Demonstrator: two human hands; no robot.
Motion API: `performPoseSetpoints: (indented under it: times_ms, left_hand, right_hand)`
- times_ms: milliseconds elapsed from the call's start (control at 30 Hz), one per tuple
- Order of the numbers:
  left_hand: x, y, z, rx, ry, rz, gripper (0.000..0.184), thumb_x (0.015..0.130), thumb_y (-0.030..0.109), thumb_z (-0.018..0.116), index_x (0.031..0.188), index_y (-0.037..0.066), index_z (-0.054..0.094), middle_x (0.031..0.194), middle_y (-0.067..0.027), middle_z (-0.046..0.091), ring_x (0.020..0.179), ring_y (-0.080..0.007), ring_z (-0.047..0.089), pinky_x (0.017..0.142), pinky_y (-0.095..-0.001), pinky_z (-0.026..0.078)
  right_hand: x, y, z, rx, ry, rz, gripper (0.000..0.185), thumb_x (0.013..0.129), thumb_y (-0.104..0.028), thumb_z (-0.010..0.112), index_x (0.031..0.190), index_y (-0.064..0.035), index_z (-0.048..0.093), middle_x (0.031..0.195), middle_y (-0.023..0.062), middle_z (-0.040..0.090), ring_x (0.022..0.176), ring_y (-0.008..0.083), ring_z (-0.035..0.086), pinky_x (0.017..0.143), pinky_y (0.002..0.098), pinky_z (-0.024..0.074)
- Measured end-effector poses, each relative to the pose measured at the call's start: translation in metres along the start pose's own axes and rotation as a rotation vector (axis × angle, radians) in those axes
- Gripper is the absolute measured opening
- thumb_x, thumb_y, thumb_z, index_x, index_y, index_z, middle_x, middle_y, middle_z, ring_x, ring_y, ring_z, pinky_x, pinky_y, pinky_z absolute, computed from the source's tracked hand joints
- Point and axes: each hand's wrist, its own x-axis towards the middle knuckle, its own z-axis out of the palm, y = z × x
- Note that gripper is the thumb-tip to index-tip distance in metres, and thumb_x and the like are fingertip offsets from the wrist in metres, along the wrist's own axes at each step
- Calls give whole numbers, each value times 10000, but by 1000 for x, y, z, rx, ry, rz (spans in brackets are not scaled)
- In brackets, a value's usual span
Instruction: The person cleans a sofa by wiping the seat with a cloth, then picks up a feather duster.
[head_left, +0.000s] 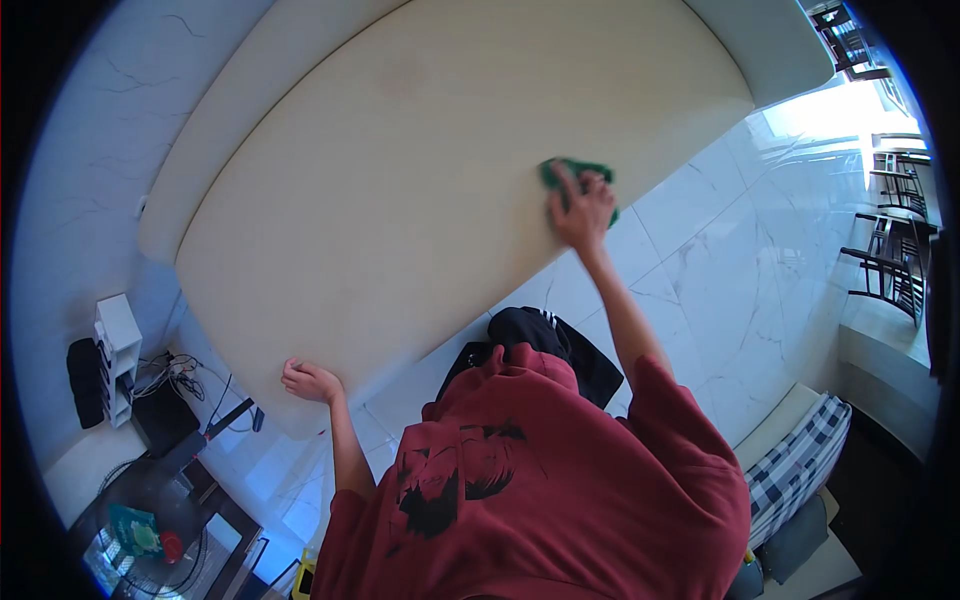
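My right hand [585, 212] presses a green cloth [578, 166] against the cream sofa seat [400, 190], near its front edge. The fingers lie over the cloth, which bunches out around them; hand and cloth are slightly blurred. At the seat's near-left corner, my left hand [312, 381] rests with its fingers curled in, and nothing shows in it.
The sofa's raised back [215, 150] curves along the far left side. White marbled floor tiles [690, 250] run along its front. Dark chairs [890, 270] stand at right, a checkered cushion [800, 465] at lower right. Cables [180, 375] and a fan [150, 520] are at lower left.
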Motion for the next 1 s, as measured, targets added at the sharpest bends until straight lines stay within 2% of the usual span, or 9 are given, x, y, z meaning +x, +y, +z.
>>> performPoseSetpoints:
  times_ms: [167,233,300,433,533,700,800,900,1000]
  left_hand:
    - [1,7,3,36,36,-32,166,844,127,449,966,63,543,952,-145,539,893,-349,490,795,-451,384]
    - [3,11,4,76,47,-59,161,849,128,451,964,63,544,951,-145,540,889,-349,492,789,-452,385]
    - [2,11,1,70,26,-30,146,848,102,461,962,65,546,950,-147,538,887,-350,495,784,-453,385]
    - [2,1,-7,-39,7,-9,139,845,74,471,960,71,548,949,-141,534,879,-349,494,776,-452,386]
    - [2,14,-6,-117,-2,-61,147,838,58,476,967,78,544,950,-133,530,882,-340,493,768,-451,387]
    - [1,28,-9,120,-67,-53,152,830,44,475,967,85,526,957,-111,526,912,-330,484,763,-442,393]
    - [4,35,-5,191,-43,-12,141,820,28,489,943,87,522,967,-106,522,876,-319,511,721,-437,409]
    - [15,25,-4,-18,-132,-28,122,809,11,503,913,73,515,964,-106,516,818,-312,545,674,-439,422]
    - [28,19,6,-293,-94,-80,86,809,-2,499,879,47,502,932,-118,514,779,-336,560,655,-462,423]
  right_hand:
    - [7,-59,9,-113,-4,365,452,859,-344,544,1309,-294,539,1162,129,503,1063,322,462,855,535,378]
    - [-52,-153,38,-31,-184,11,517,845,-327,539,1352,-249,478,1197,151,501,1085,378,468,886,633,365]
    - [-109,-240,30,227,-272,-529,525,812,-342,583,1321,-250,492,1137,96,499,1047,293,482,905,568,387]
    - [-95,-254,26,423,-446,-829,509,803,-356,605,1295,-262,514,1119,62,502,1031,252,485,907,520,394]
    - [1,-191,48,77,-259,-487,474,826,-334,565,1297,-301,524,1190,141,510,1091,331,494,861,571,402]
    - [97,-143,59,27,-105,76,391,848,-297,550,1235,-248,571,1160,106,528,1091,338,465,832,562,400]
    - [8,-216,61,-29,-361,-400,390,833,-297,551,1216,-224,580,1209,155,530,1113,367,474,881,621,387]
    - [-102,-222,19,335,-365,-908,415,842,-339,572,1254,-294,556,1121,72,544,1079,291,491,880,596,401]
    - [-91,-149,12,316,-362,-857,497,835,-356,589,1324,-330,510,1106,61,528,1078,277,483,889,563,389]
